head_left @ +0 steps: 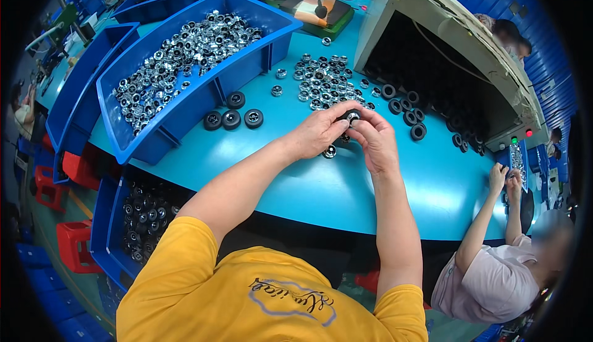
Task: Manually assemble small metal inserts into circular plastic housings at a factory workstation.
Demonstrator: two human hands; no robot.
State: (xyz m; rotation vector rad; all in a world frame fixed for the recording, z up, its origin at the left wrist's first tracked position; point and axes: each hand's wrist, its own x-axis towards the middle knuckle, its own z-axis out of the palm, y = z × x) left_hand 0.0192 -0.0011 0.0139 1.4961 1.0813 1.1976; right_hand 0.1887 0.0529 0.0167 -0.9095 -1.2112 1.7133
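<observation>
Over the blue table, my left hand and my right hand meet with their fingers closed around a small toy wheel, a black tyre with a shiny hub at its middle. My fingers cover part of it. Just below them a chrome wheel hub lies on the table. Beyond my hands spreads a pile of loose chrome hubs. To the right of it are several black rubber tyres. Left of my hands stand several wheels with tyres fitted.
A large blue bin of chrome hubs fills the table's left side. At the right, a boxy machine has tyres heaped at its dark opening. Another blue bin with finished-looking wheels sits low at left. A co-worker works at the right.
</observation>
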